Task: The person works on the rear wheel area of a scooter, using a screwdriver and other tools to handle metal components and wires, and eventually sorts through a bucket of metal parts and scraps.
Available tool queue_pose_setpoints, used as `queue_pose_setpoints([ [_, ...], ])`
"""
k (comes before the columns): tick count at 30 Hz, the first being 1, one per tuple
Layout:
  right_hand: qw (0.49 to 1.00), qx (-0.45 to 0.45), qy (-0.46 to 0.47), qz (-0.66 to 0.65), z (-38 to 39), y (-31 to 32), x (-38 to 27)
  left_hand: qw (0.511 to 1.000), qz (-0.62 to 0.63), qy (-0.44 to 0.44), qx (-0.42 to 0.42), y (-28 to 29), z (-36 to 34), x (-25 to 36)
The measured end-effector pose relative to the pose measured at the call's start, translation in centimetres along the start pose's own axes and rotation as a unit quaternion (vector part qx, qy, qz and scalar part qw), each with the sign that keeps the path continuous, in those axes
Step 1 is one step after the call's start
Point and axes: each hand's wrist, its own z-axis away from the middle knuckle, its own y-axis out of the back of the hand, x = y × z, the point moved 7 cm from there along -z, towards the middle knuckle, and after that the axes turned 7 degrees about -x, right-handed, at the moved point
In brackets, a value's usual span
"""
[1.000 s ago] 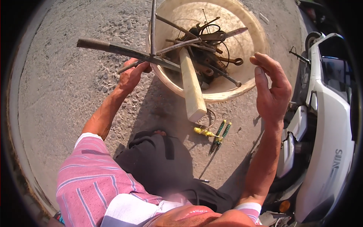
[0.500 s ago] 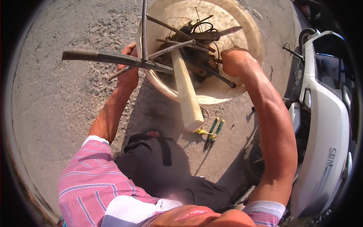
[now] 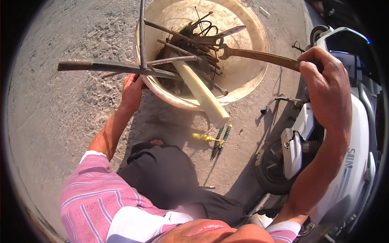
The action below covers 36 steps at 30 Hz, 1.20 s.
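My right hand (image 3: 328, 81) pinches one end of a long rusty wrench (image 3: 263, 56) and holds it out past the right rim of a pale round bucket (image 3: 247, 87). The wrench's forked head is over the tools in the bucket. At the bucket's left side, my left hand (image 3: 133, 92) grips the rim, its fingers partly hidden behind the bars. A dark heap of rods and tools (image 3: 194, 44) fills the bucket's middle. A pale wooden handle (image 3: 202, 93) leans out over the near rim, and a thick metal bar (image 3: 101, 65) sticks out to the left.
On the ground before me lie a yellow-handled screwdriver (image 3: 202, 137) and green-handled pliers (image 3: 221, 139), with a thin rod (image 3: 211, 168) below them. To the right stands a white scooter (image 3: 348, 150), close to my right arm. Rough, stony ground (image 3: 73, 109) spreads to the left.
My right hand has come out of the bucket toward the right and now has the wrench in it. My left hand stays at the rim. The bucket appears shifted slightly left in view.
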Motion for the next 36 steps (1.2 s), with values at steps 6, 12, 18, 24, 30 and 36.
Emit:
queue_pose_setpoints([
  [6, 0.844, 0.178, -0.122, -0.49, 16.1, -6.5, 11.9, 0.994, -0.059, 0.071, -0.066, -4.5, 3.6, -5.2],
  [12, 0.659, 0.254, -0.146, -0.693, 28.6, -21.3, 14.6, 0.899, -0.159, 0.158, -0.377, -19.7, 9.4, -5.0],
  [18, 0.745, 0.155, -0.207, -0.615, 35.3, -32.0, 14.2, 0.816, -0.027, 0.314, -0.484, -35.5, 16.9, -9.3],
  [24, 0.592, 0.159, -0.347, -0.709, 42.5, -40.6, 19.5, 0.642, -0.296, 0.287, -0.647, -45.3, 24.3, -19.0],
  [30, 0.721, 0.2, -0.445, -0.492, 45.1, -44.1, 26.2, 0.579, -0.377, 0.278, -0.667, -51.8, 26.1, -23.3],
  [36, 0.707, 0.223, -0.437, -0.509, 43.0, -44.5, 28.3, 0.603, -0.408, 0.217, -0.65, -54.0, 25.1, -24.4],
])
